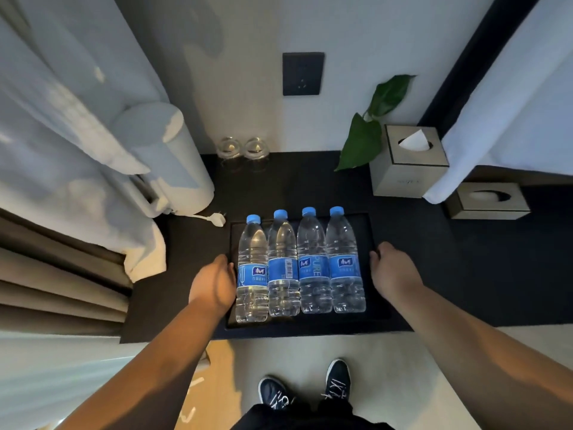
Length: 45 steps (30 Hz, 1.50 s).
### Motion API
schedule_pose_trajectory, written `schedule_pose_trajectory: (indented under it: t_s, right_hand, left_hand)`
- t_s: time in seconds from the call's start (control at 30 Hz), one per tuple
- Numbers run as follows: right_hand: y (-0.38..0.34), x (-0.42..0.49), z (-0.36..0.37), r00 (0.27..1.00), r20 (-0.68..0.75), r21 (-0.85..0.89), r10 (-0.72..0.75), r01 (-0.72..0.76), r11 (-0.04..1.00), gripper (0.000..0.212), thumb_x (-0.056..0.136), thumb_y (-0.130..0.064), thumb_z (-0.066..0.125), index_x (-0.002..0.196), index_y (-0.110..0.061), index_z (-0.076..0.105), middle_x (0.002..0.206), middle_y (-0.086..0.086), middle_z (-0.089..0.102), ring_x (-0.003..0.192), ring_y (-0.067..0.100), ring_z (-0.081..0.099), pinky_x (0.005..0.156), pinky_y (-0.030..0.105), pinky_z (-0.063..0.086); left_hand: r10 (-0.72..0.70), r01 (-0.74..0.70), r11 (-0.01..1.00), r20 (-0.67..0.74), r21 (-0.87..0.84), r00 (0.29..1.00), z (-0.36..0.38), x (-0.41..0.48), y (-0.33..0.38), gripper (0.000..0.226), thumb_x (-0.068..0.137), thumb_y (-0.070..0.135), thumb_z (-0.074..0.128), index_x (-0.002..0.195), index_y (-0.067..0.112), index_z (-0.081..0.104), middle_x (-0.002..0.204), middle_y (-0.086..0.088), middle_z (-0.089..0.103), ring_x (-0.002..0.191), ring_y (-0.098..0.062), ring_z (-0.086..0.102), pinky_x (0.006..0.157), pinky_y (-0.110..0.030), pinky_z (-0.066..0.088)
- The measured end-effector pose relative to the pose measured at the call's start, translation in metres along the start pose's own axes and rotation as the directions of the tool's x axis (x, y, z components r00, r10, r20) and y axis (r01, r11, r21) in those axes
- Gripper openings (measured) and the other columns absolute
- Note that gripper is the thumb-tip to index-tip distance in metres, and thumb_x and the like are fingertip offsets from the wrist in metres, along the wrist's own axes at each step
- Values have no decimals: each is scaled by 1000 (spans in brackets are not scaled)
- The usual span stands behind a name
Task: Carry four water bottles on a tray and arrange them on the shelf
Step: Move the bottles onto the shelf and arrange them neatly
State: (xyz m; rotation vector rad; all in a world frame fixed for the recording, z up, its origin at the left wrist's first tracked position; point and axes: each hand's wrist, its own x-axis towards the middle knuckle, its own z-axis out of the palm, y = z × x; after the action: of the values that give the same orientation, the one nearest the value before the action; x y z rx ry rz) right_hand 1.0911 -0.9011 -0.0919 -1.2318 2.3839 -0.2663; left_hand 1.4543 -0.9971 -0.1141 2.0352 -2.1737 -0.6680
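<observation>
Several clear water bottles (313,262) with blue caps and blue labels lie side by side on a dark rectangular tray (376,305). The tray rests on the dark shelf (465,259), its near edge at the shelf's front edge. My left hand (215,282) grips the tray's left rim beside the leftmost bottle (251,271). My right hand (392,270) grips the right rim, next to the rightmost bottle (345,262). The fingertips of both hands are hidden under or behind the rim.
Two upturned glasses (243,150) stand at the shelf's back. A white kettle (173,162) and its plug (214,219) are at the left, a tissue box (409,161) and green leaves (362,141) at the right. A wall socket (303,73) is above. Curtains hang left.
</observation>
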Motion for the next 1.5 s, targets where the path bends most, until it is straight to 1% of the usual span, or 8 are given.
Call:
schedule_pose_trajectory:
  t_s: [0.13,0.33,0.57,0.7,0.93,1.23,1.4,1.5]
  right_hand:
    - [-1,6,1,1000,14,-27,-10,11,1000,22,110,-28,44,96,-12,50,73,7,60,65,26,60,55,36,45]
    - [-5,13,9,999,40,-33,10,-8,999,20,109,-31,42,100,-15,51,79,7,61,72,28,62,63,39,52]
    - [-3,16,15,998,67,-81,-20,25,996,18,108,-30,40,99,-20,53,73,1,62,63,19,60,49,32,42]
    - [-12,10,20,997,61,-99,-49,55,994,28,109,-34,40,88,-19,49,67,4,61,57,21,60,51,38,49]
    - [-9,3,10,998,63,84,-19,14,996,31,109,-35,44,84,-18,52,70,9,64,58,29,64,53,48,54]
    - [-36,14,-19,993,27,123,-117,113,986,29,106,-42,48,82,-26,56,66,1,65,54,19,65,47,40,51]
    - [-73,25,-20,978,46,53,-202,199,978,27,105,-46,46,83,-32,54,66,-3,64,52,12,63,42,31,43]
    - [-94,29,-13,965,53,31,-257,255,966,23,105,-46,48,88,-31,53,67,-5,64,54,9,63,43,30,43]
  left_hand:
    - [16,-17,999,45,30,999,1,5,-2,28,105,33,44,80,21,43,71,0,54,61,-19,50,60,-33,35]
    - [42,-43,999,65,29,997,7,10,-7,26,101,33,50,81,17,46,75,-6,60,72,-33,59,62,-36,38]
    - [52,-50,998,64,-26,997,11,7,-15,23,98,33,51,81,20,43,68,1,56,64,-25,56,62,-37,44]
    - [39,-38,999,60,-9,997,10,6,-11,25,103,36,47,88,16,46,75,-6,63,69,-33,60,64,-43,50]
    - [-50,50,998,3,-45,999,-6,3,-3,30,104,45,43,94,20,56,77,-4,66,70,-28,62,62,-38,51]
    - [-14,5,995,-95,-97,995,-40,9,43,26,96,55,48,86,31,52,66,6,65,61,-14,63,58,-34,55]
    - [-31,25,997,-90,-76,995,-46,26,52,30,87,63,48,87,33,52,71,10,65,65,-10,61,61,-31,52]
    - [-31,30,1000,-69,-8,997,-47,37,53,39,84,69,45,95,33,55,84,8,68,74,-15,64,64,-32,53]
